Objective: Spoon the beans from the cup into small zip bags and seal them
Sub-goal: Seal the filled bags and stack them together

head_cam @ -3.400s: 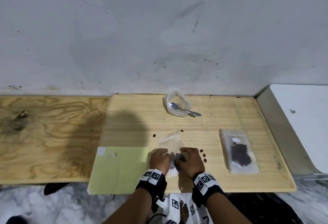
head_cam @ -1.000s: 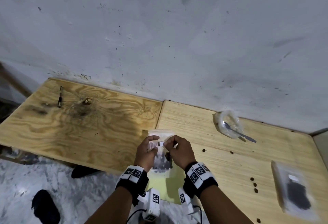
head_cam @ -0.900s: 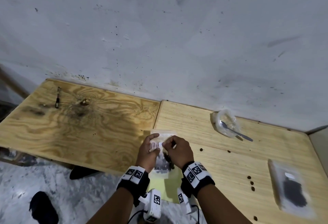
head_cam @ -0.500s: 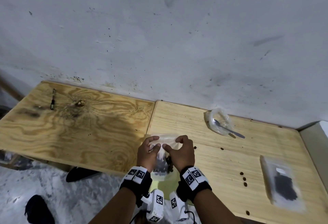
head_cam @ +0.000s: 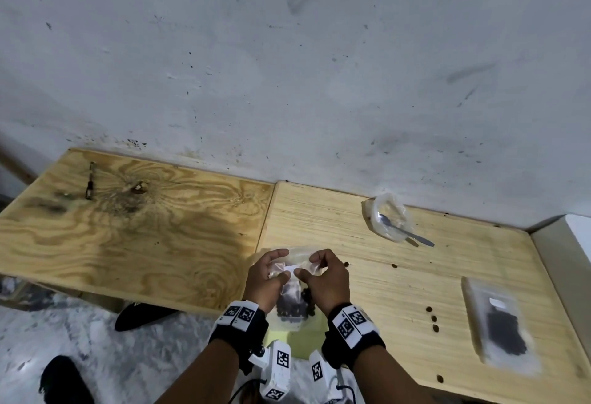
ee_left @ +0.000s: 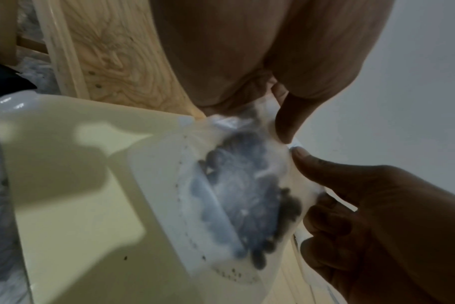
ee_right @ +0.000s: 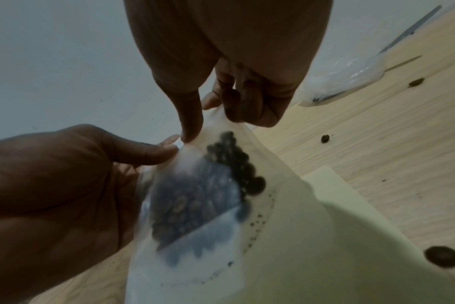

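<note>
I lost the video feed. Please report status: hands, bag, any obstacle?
Left hand and right hand both pinch top edge of zip bag of beans, held upright above table edge. Seal state unclear. Loose beans on table, none obstructing.

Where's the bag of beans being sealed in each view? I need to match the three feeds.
Head: zip bag at bottom centre, pinched between left hand and right hand.
Left wrist: zip bag in the centre.
Right wrist: zip bag in the centre.
Shared landmark: the pale yellow sheet under the bag.
</note>
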Demonstrator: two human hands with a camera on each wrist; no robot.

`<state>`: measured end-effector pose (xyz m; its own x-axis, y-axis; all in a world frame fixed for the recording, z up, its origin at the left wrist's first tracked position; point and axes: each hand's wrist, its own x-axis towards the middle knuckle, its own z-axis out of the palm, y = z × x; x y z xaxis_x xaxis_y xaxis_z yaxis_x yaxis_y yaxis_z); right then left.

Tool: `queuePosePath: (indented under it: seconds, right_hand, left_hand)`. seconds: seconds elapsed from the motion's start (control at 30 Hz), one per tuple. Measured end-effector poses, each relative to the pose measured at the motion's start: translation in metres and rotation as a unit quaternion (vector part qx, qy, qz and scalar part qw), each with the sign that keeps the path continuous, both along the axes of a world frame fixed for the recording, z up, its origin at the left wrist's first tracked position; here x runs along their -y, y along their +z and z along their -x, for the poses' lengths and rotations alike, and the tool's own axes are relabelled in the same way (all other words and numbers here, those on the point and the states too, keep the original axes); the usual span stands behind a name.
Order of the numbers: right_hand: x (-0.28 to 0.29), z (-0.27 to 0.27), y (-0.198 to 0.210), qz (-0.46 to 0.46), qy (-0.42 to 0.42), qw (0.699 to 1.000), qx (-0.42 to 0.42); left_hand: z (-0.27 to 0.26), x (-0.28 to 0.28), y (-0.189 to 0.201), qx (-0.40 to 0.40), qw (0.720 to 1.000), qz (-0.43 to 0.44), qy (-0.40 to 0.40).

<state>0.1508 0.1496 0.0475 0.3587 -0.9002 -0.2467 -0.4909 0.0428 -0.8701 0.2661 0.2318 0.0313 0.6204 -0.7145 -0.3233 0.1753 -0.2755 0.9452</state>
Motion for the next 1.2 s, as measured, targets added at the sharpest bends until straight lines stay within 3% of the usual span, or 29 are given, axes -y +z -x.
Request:
queuePosePath:
  seconds: [0.1, 0.3, 0.63, 0.77, 0.97, 1.2]
  right_hand:
    - [-0.002, -0.001, 0.000, 0.002, -0.005, 1.000, -0.006]
    - [0.001, 0.006, 0.000, -0.014, -0.003, 0.999, 0.032]
    - [0.009, 0.060, 0.011, -0.079, 0.013, 0.996, 0.045]
    - [0.020, 0.100, 0.019, -0.056, -0.073, 0.995, 0.043]
    - [0.049, 0.179, 0.010, -0.039, -0.211, 0.977, 0.001]
    - [0.094, 0.288, -0.010, -0.052, -0.266, 0.956, -0.112]
  left_hand:
    - [-0.002, 0.000, 0.001, -0.004, 1.000, -0.009, -0.003]
    - [-0.004, 0.002, 0.006, -0.097, 0.995, -0.005, 0.014]
    - [0.008, 0.034, 0.017, -0.215, 0.976, 0.013, -0.011]
    - [0.045, 0.059, 0.022, -0.218, 0.974, 0.019, -0.054]
    - [0.123, 0.098, 0.013, -0.145, 0.979, -0.043, -0.137]
    - [0.236, 0.164, 0.007, -0.188, 0.945, -0.115, -0.243]
